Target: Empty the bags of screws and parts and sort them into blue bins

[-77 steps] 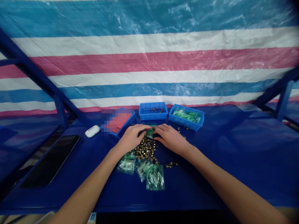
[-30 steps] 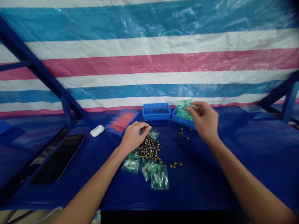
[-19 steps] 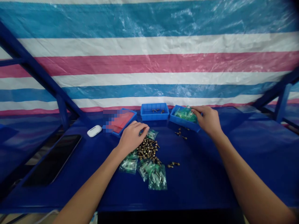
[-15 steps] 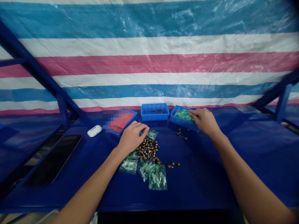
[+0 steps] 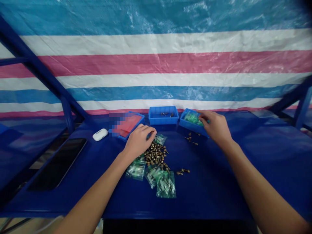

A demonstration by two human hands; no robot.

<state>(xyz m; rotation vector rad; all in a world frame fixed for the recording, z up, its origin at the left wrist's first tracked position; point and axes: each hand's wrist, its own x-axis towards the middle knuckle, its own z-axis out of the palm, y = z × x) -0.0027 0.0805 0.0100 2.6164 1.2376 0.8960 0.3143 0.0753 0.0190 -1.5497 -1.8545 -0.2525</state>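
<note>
A heap of brass-coloured screws (image 5: pixel 156 155) lies on the blue table, with small green-tinted bags of parts (image 5: pixel 166 184) around it. My left hand (image 5: pixel 139 140) rests at the heap's upper left, fingers curled together; what they hold, if anything, is hidden. At the right blue bin (image 5: pixel 195 127), my right hand (image 5: pixel 216 126) has its thumb and fingers over the green bags (image 5: pixel 192 117) inside. Its fingertips are close together, and I cannot make out anything between them. A few loose screws (image 5: pixel 191 138) lie in front of that bin.
The middle blue bin (image 5: pixel 163 121) holds several screws. Left of it, another blue bin (image 5: pixel 140 121) holds red sheets (image 5: pixel 126 125). A white case (image 5: pixel 100 134) and a black phone (image 5: pixel 58 164) lie at the left. More screws (image 5: pixel 182 171) lie right of the bags.
The whole view has shifted slightly. My right hand has lifted a little from the green bags in the right bin. My left hand stays beside the heap.
</note>
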